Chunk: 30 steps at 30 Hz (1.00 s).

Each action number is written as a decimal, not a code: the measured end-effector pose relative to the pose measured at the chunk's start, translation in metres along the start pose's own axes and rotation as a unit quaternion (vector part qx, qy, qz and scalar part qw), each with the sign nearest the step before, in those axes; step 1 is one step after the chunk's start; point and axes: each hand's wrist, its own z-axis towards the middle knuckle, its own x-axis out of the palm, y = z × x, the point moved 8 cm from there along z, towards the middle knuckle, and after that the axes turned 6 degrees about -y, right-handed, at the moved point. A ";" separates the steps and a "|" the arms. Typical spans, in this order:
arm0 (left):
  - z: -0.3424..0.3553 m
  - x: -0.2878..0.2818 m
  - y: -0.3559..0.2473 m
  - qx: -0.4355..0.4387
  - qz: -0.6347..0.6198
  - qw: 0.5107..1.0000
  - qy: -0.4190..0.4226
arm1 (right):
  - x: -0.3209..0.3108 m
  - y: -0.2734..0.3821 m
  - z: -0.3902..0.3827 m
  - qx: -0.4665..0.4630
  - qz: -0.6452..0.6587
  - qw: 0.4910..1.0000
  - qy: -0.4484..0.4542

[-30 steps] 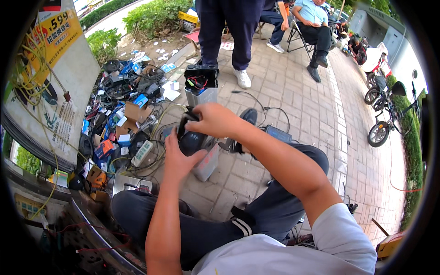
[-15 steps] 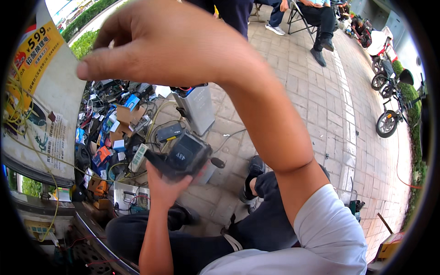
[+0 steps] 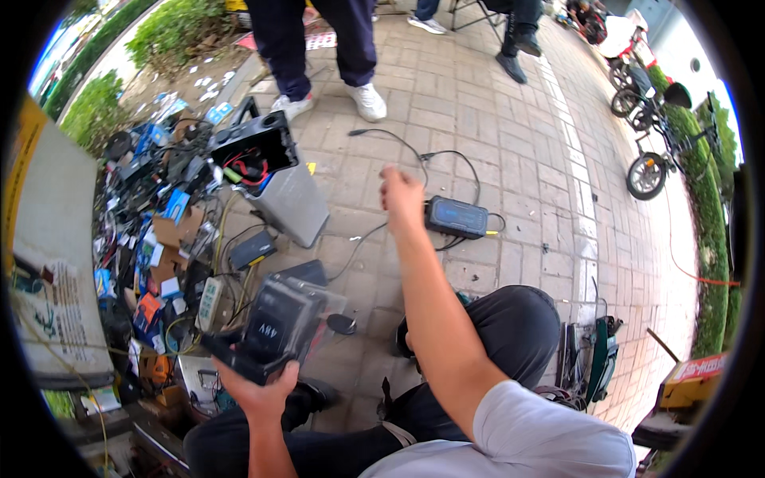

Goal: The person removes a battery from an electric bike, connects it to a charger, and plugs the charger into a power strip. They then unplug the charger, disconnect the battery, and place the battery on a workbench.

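My left hand (image 3: 259,390) grips the black handle end of a battery case (image 3: 275,323) with a dark top and clear plastic parts, tilted low over the paving. My right hand (image 3: 402,195) is stretched forward, fingers loosely bent and apart, with nothing seen in them. It is just left of and above a black charger (image 3: 456,217) with cables on the ground. A taller silver battery case (image 3: 295,203) stands ahead with its top open, red wires showing inside. A small dark oval piece (image 3: 341,323) lies beside the held case.
A heap of boxes and electronics (image 3: 159,239) covers the left, beside a pale board (image 3: 56,255). A standing person's legs (image 3: 355,48) are ahead, another's farther right (image 3: 518,40). Bikes (image 3: 645,175) line the right; a green tool (image 3: 602,358) lies by my right knee.
My right hand has left the held case, risen close to the camera, then moved forward and down toward the ground. My left hand still holds the case, now lower and farther left.
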 end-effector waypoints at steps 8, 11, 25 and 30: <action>-0.026 0.016 -0.014 0.122 0.087 0.989 -0.018 | -0.114 -0.148 0.205 -0.046 -0.476 0.868 -0.133; -0.011 0.018 -0.023 0.093 0.131 0.987 -0.002 | -0.131 -0.166 0.249 -0.068 -0.524 0.829 -0.181; -0.021 0.036 -0.035 0.125 0.260 0.955 0.071 | 0.025 -0.050 0.153 0.115 0.005 0.991 0.073; -0.028 0.029 -0.046 0.079 0.108 0.991 -0.014 | 0.043 0.052 0.044 0.126 -0.103 0.966 0.202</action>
